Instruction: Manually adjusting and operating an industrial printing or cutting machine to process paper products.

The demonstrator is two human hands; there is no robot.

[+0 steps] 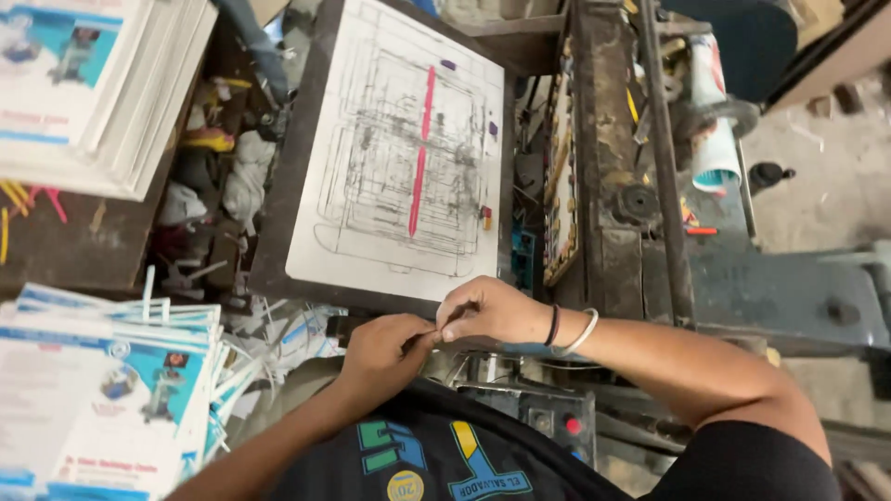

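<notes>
Two stacks of printed leaflets sit at the left: one stack (93,83) at upper left on a dark wooden bench (83,241), and a fanned pile (102,390) at lower left, both cut off by the frame edge. I judge they are kept there within arm's reach of the press.

Between them and the platen lies a cluttered recess (218,186) of rags and small tools; I cannot identify individual items.

At centre is a tilted platen (297,167) carrying a white packing sheet (399,148) smeared with ink outlines, with two pink strips (422,148) stuck along its middle, apparently as guides or padding.

Below its lower edge my left hand (385,348) and right hand (487,311) meet, fingertips pinched together on something very small. The item is hidden between the fingers, just beside the platen's lower edge; I cannot tell what it is. Both grips are narrow pinches. The right wrist carries a black band and a white bangle (580,334).

To the right stands the press frame (613,148), dark and greasy, with a type forme (561,176) seen edge-on and hard to read, then a printed roller or tube (715,111). A red button (573,426) shows below the forearm, partly hidden.
</notes>
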